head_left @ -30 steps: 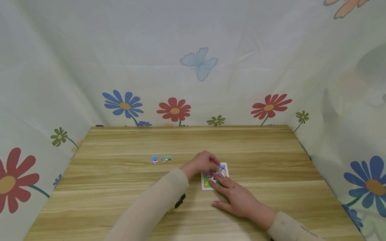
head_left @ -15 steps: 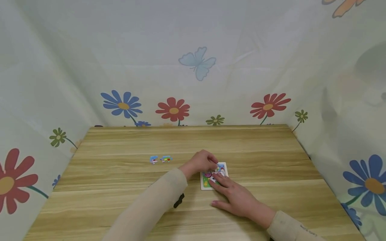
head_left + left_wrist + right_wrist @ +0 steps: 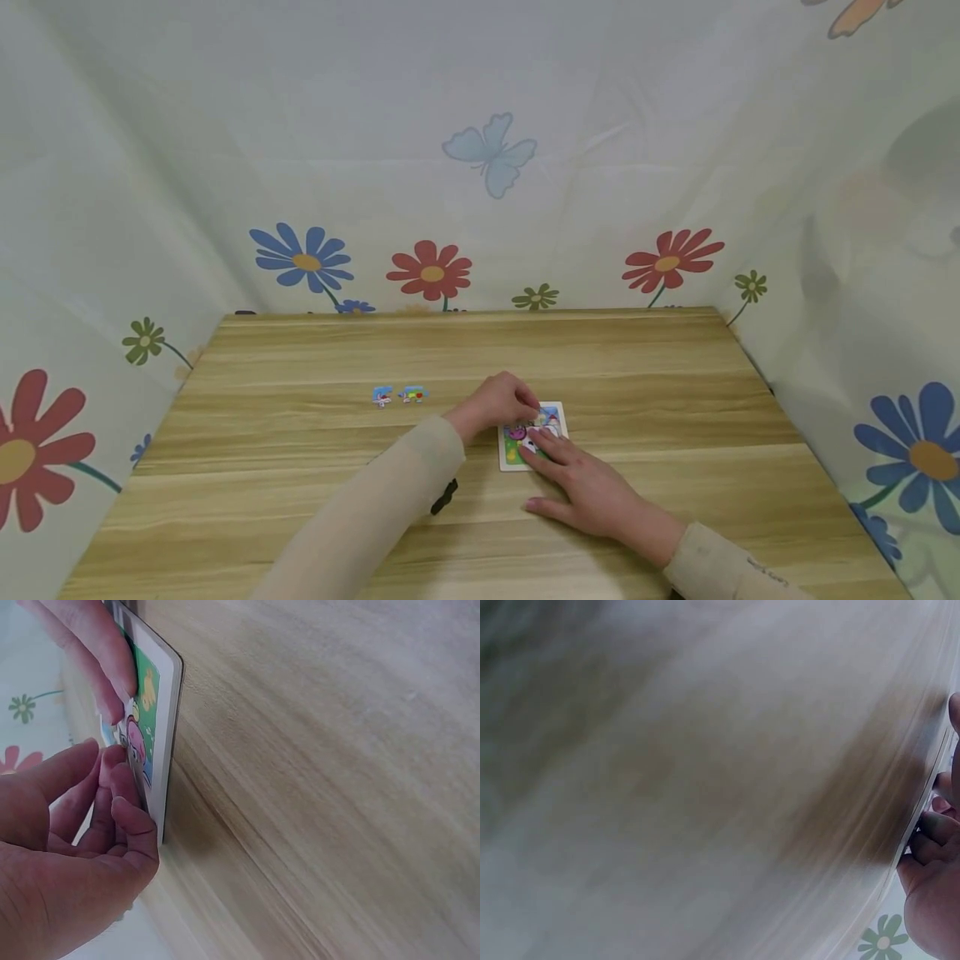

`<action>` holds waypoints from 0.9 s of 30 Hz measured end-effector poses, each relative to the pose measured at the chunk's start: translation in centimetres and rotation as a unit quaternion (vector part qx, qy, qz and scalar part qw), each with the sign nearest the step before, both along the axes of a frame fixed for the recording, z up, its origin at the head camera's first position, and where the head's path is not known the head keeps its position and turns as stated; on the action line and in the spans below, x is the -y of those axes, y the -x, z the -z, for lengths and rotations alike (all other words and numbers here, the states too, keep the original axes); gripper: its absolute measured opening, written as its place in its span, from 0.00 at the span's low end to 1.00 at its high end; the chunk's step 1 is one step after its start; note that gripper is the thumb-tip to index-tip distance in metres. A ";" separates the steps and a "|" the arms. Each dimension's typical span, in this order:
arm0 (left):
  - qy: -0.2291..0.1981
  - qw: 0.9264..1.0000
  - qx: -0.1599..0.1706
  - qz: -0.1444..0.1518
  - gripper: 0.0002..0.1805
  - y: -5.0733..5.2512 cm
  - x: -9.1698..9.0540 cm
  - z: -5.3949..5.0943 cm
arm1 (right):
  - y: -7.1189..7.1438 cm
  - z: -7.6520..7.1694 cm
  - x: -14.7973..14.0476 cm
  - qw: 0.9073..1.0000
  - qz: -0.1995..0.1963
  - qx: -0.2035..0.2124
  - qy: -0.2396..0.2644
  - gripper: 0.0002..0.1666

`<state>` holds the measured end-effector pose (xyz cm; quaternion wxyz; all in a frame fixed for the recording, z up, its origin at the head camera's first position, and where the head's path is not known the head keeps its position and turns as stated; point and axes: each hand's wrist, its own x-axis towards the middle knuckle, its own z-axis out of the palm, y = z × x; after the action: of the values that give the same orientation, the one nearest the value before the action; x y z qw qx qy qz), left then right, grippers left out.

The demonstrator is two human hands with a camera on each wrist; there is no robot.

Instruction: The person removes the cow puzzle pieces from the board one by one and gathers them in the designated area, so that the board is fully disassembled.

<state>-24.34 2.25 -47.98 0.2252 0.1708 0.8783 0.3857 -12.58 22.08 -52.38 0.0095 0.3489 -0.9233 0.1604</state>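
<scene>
A small picture puzzle with a white-edged board [image 3: 513, 467] lies flat on the table, showing a green ground, a pink character and a yellow figure. My left hand [image 3: 498, 402] reaches over its far left part, thumb and fingertips pinching a small puzzle piece that they mostly hide. In the left wrist view the pinching left hand [image 3: 82, 840] is close against the board's surface. The right hand [image 3: 588, 492] rests on the puzzle with its fingers extended, covering part of the picture, its thumb on the wood in front. Only curled fingers [image 3: 934, 847] show at the right wrist view's edge.
Two loose puzzle pieces, one [image 3: 382, 396] blue and white and one [image 3: 413, 394] with green and red, lie left of the board. The wood-grain table [image 3: 300, 492] meets a flower-printed cloth [image 3: 585, 208] at the back and both sides.
The left hand's fingertips have shifted very slightly at the board's upper part. The right hand keeps its place on the puzzle, and the loose pieces have not moved.
</scene>
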 end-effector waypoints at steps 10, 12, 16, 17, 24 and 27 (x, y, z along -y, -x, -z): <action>0.027 0.998 -0.032 0.036 0.04 -0.2 -0.3 -0.5 | 0.0 -0.1 0.0 1.000 -0.004 0.003 0.001 0.45; 0.032 0.998 -0.038 0.043 0.04 -0.2 -0.4 -0.5 | 0.0 -0.2 0.0 1.000 -0.005 0.002 0.000 0.45; 0.032 0.997 -0.042 0.052 0.04 -0.2 -0.6 -0.4 | 0.0 -0.1 0.0 1.000 -0.005 -0.001 -0.001 0.45; 0.032 0.997 -0.042 0.054 0.04 -0.2 -0.6 -0.4 | 0.0 -0.1 0.0 1.000 -0.005 -0.001 -0.002 0.45; 0.022 0.998 -0.040 0.051 0.03 0.0 -0.7 0.1 | 0.0 -0.1 0.0 1.000 -0.001 0.006 0.001 0.45; 0.016 0.998 -0.038 0.046 0.03 0.0 -0.6 0.4 | 0.0 -0.1 0.0 1.000 0.000 0.007 0.000 0.45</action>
<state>-24.39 2.83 -48.33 0.2117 0.2223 0.8834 0.3542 -12.55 22.06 -52.25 0.0029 0.3474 -0.9234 0.1632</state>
